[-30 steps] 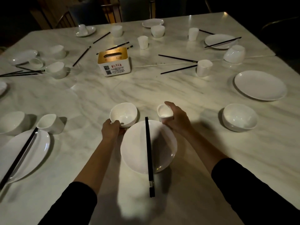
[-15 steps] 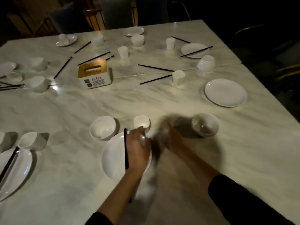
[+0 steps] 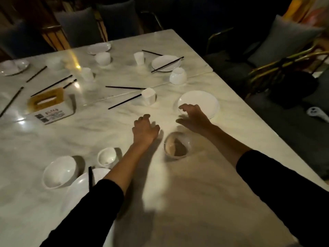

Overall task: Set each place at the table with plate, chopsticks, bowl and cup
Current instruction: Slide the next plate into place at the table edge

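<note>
The left hand [image 3: 145,129] is held above the middle of the marble table [image 3: 187,193], its fingers loosely bent and nothing gripped. The right hand [image 3: 193,116] is spread, likewise empty, over the near rim of a white plate [image 3: 204,102] set close to the right edge; whether contact is made cannot be told through the blur. A bowl [image 3: 177,146] is seen upright between the two forearms, apart from both. Toward the near edge, on the left, one place is laid: a near plate [image 3: 78,186] crossed by black chopsticks [image 3: 90,177], with a cup [image 3: 106,157] and a near bowl [image 3: 59,172] just beyond it. Farther in, a second cup [image 3: 148,96] is placed with a loose chopstick [image 3: 124,101] ending beside it, and a tissue box [image 3: 51,106] is set toward the left edge.
</note>
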